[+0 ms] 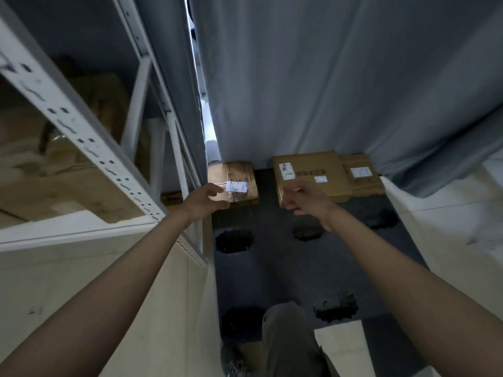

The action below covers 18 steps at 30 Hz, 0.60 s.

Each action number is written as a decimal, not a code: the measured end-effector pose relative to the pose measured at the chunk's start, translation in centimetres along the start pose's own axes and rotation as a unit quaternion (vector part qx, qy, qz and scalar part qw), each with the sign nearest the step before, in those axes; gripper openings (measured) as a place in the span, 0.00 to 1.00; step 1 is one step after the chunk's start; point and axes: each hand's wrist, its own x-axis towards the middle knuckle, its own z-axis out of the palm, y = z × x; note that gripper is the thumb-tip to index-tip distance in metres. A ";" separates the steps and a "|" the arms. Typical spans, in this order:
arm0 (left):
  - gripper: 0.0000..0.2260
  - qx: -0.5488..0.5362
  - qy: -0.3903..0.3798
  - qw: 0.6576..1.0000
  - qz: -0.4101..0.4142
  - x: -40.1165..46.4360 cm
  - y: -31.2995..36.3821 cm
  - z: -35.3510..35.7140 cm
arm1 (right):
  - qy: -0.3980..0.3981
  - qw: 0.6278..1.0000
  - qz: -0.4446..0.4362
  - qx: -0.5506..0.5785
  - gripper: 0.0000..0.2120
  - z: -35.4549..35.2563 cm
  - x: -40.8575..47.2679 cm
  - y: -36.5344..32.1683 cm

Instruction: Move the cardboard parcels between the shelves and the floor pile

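Note:
Three cardboard parcels lie on a dark pallet [272, 268] on the floor ahead. A small taped parcel [239, 180] with a white label sits at the left. A large flat parcel [313, 175] lies to its right, with a smaller labelled parcel [362, 175] beside it. Both my arms reach forward above the pallet. My left hand [206, 202] hovers with loosely curved fingers just in front of the small taped parcel, holding nothing. My right hand [302, 197] hangs with relaxed fingers over the near edge of the large flat parcel, also holding nothing.
A white metal shelf rack [89, 148] stands at the left with several cardboard boxes [54, 170] on it. Grey curtains [326, 77] close off the back and right. The pallet has dark round holes. My leg [291, 341] shows at the bottom.

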 end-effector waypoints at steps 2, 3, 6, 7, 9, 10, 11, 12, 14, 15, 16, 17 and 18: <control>0.21 0.003 -0.002 1.000 0.017 -2.6 0.6 -0.6 | 0.002 1.000 -0.006 -0.015 0.01 0.1 -2.1 -0.8; 0.22 0.006 -0.003 1.000 0.022 -3.9 0.8 -0.9 | 0.003 1.000 -0.012 -0.024 0.01 0.3 -3.0 -1.2; 0.21 -0.006 0.005 0.999 0.043 -7.6 1.2 -1.9 | 0.004 0.998 -0.033 -0.049 0.03 0.9 -5.1 -2.2; 0.19 -0.017 0.016 0.998 0.054 -8.7 1.2 -2.3 | 0.005 0.998 -0.039 -0.058 0.03 1.1 -5.6 -2.6; 0.15 -0.040 0.039 0.996 0.066 -11.1 1.0 -3.1 | 0.005 0.996 -0.048 -0.072 0.03 1.7 -6.9 -3.2; 0.14 -0.045 0.049 0.995 0.069 -12.5 0.9 -3.6 | 0.001 0.995 -0.056 -0.081 0.03 2.0 -7.7 -3.6; 0.14 -0.041 0.058 0.995 0.069 -13.9 0.6 -3.9 | -0.002 0.994 -0.065 -0.091 0.03 2.5 -8.4 -3.9; 0.14 -0.035 0.068 0.995 0.068 -15.5 0.1 -4.3 | -0.005 0.992 -0.076 -0.102 0.03 2.9 -9.1 -4.2; 0.13 -0.027 0.079 0.994 0.066 -18.9 -0.8 -5.0 | -0.015 0.987 -0.093 -0.129 0.03 4.1 -11.1 -4.9; 0.13 -0.023 0.078 0.995 0.064 -20.4 -1.2 -5.3 | -0.026 0.983 -0.103 -0.152 0.03 4.6 -12.3 -5.1; 0.14 -0.017 0.077 0.995 0.058 -22.0 -1.7 -5.6 | -0.037 0.977 -0.116 -0.174 0.03 5.0 -13.7 -5.3; 0.16 -0.007 0.078 0.996 0.048 -23.6 -2.0 -6.1 | -0.044 0.974 -0.131 -0.182 0.05 5.4 -15.2 -5.6; 0.17 0.003 0.081 0.996 0.035 -25.2 -2.3 -6.8 | -0.046 0.973 -0.143 -0.175 0.05 5.8 -16.6 -6.0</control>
